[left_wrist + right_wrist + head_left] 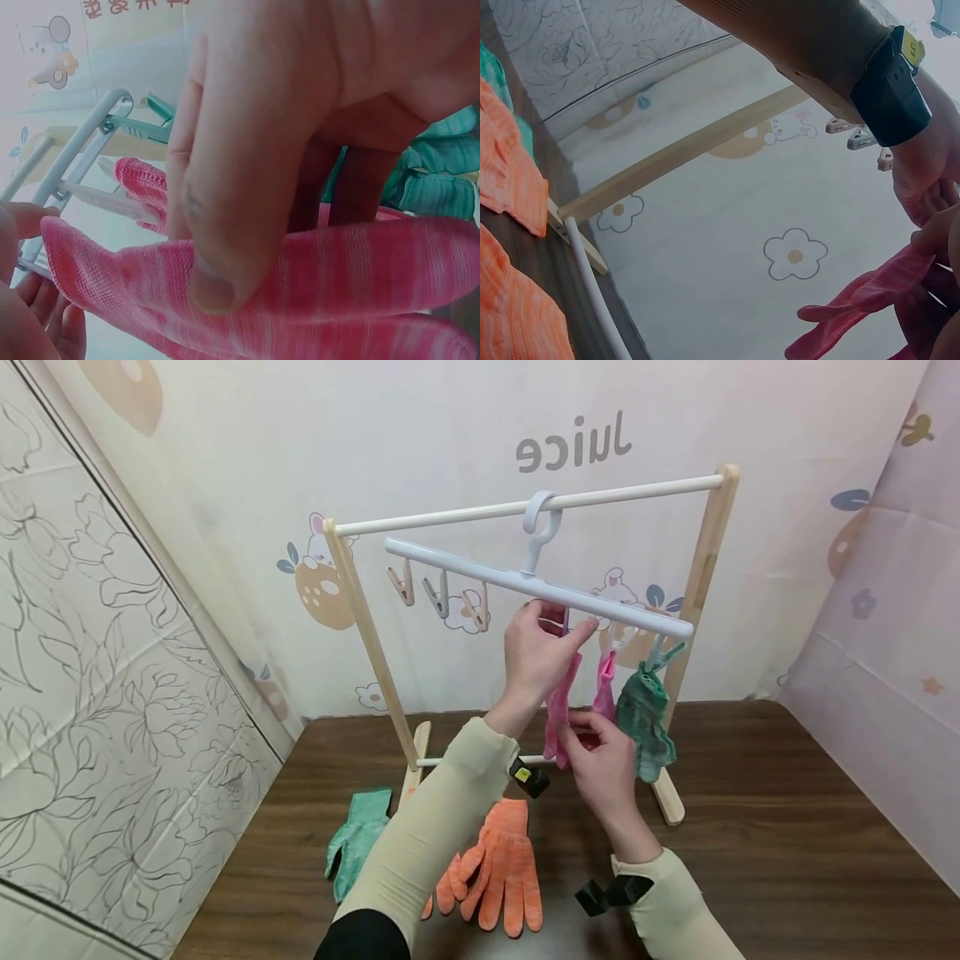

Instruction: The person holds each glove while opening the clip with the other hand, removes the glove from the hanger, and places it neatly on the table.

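Observation:
A pink striped knit glove [558, 706] hangs upright, cuff up, below the white hanger [457, 562]. My left hand [534, 652] pinches a purple clothespin [566, 619] under the bar, right at the cuff. Lower down, my right hand [603, 768] grips the same glove between thumb and fingers; in the left wrist view its thumb [217, 289] presses on the striped knit. A second pink glove [606, 681] hangs from a white clothespin [622, 637], and green gloves [645, 718] from a green clothespin [663, 653] at the bar's right end.
The hanger hooks over the rod [450, 516] of a wooden rack [367, 635] and tilts down to the right. Several clothespins [437, 595] dangle at its left. Orange gloves [506, 860] and a green glove [366, 831] lie on the dark wooden table [787, 827].

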{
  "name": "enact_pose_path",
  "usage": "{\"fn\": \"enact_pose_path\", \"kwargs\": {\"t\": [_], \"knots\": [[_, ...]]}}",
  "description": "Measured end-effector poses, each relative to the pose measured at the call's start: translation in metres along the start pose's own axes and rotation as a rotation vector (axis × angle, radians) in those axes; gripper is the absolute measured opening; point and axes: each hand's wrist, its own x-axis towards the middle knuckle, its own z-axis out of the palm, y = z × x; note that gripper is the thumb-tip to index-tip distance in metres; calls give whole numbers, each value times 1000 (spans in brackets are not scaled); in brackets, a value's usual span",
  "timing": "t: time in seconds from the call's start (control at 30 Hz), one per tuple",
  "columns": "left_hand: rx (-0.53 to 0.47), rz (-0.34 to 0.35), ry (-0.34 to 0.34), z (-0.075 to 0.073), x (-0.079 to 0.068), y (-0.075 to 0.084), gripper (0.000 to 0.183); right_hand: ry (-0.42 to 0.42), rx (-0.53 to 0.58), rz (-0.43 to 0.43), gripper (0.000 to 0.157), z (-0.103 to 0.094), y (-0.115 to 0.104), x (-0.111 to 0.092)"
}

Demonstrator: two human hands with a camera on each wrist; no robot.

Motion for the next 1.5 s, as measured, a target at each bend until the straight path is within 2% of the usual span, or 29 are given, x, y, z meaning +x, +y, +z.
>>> {"fn": "enact_pose_path", "kwargs": {"t": [0.17, 0.3, 0.43, 0.6, 1.03, 1.2, 1.5], "knots": [[12, 19, 10, 1, 0, 1, 34, 3, 10, 12, 12, 0, -1, 1], [21, 38, 37, 2, 0, 1, 31, 10, 50, 43, 20, 4, -1, 2], [21, 48, 50, 3, 0, 2, 29, 53, 50, 59, 27, 5, 1, 6], [27, 66, 57, 5, -1, 2, 28, 104, 8, 46, 28, 2, 5, 10], [220, 241, 106, 4, 1, 2, 23, 136, -23, 47, 22, -7, 5, 15], [234, 260, 107, 3, 3, 4, 19, 122, -50, 74, 25, -11, 5, 16], [173, 310, 129, 3, 4, 2, 12, 105, -49, 84, 25, -12, 8, 15]]}}
